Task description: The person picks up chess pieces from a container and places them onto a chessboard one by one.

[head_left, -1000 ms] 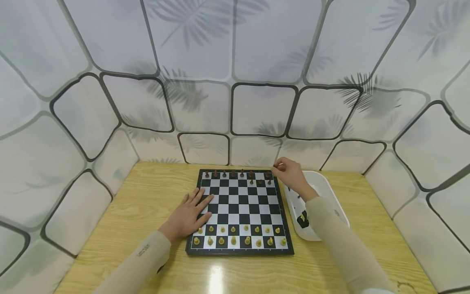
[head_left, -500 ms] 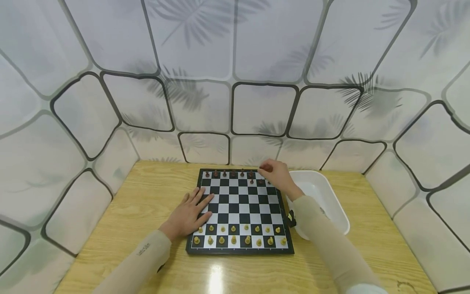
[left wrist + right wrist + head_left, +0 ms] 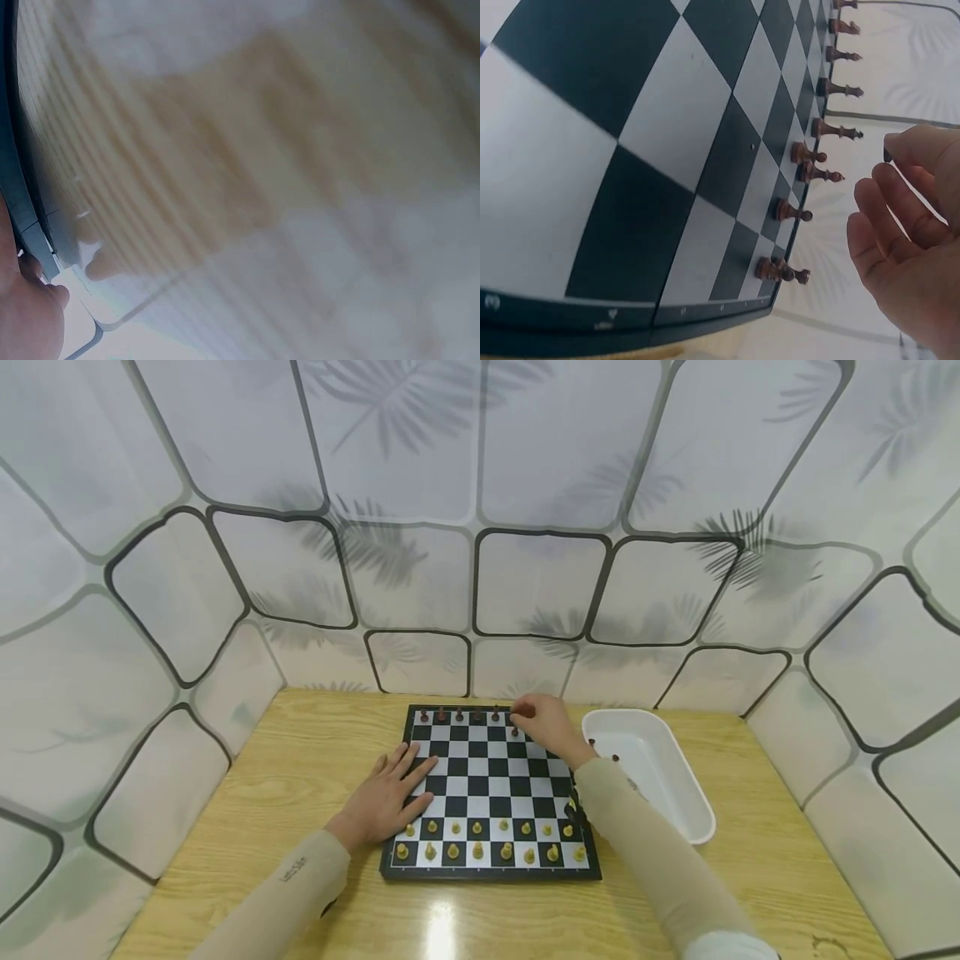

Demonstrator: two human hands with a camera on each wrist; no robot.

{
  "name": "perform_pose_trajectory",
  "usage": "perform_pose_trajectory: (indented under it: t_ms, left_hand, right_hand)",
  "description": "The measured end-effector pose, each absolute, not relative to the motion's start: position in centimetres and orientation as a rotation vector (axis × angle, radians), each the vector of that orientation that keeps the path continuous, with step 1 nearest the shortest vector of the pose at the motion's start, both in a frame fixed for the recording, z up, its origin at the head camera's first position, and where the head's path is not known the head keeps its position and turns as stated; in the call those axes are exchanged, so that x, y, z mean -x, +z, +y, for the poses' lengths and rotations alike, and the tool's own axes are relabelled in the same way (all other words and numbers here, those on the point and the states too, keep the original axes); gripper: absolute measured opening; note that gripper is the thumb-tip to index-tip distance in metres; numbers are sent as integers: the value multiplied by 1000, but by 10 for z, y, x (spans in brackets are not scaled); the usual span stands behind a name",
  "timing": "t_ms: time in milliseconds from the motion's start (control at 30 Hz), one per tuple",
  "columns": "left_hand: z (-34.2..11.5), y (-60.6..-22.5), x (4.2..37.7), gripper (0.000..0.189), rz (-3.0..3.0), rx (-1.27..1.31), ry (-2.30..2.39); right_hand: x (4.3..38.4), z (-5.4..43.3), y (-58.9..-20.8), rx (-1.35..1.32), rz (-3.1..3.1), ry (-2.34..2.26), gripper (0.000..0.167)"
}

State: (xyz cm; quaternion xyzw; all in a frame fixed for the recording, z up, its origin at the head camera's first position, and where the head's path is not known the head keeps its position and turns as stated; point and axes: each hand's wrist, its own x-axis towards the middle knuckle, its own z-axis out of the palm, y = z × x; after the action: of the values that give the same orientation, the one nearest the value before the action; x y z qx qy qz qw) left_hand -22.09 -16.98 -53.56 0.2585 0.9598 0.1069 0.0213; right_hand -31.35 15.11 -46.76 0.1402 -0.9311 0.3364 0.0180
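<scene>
A black-and-white chessboard (image 3: 476,768) lies on the table. My left hand (image 3: 386,797) rests on its left edge, fingers spread; part of that hand (image 3: 30,319) also shows in the left wrist view. Over the board's far right part, my right hand (image 3: 546,724) pinches a small dark piece (image 3: 887,156) between thumb and forefinger, mostly hidden. Beneath and beside it stand brown chess pieces, among them a king (image 3: 838,130), a bishop (image 3: 823,175), a pawn (image 3: 793,212) and a rook (image 3: 799,274). In the head view this hand covers some of them.
Two rows of yellow chess pieces (image 3: 477,852) stand along the near side. To the right of the board is a white tray (image 3: 686,797) with a few small dark pieces (image 3: 616,758) in it, partly behind my right sleeve (image 3: 637,827). A patterned wall (image 3: 525,585) rises behind the table.
My right hand has moved left along the board's far edge, from the right corner toward the middle, uncovering more of the tray. My left hand has stayed in place.
</scene>
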Motion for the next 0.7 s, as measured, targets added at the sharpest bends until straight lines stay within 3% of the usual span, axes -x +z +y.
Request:
perform_pose_trajectory:
  t_ms: [700]
  left_hand:
    - [-170, -536, 221, 69, 2974, -808, 323]
  right_hand:
    - [323, 130, -487, -478, -3015, 871, 18]
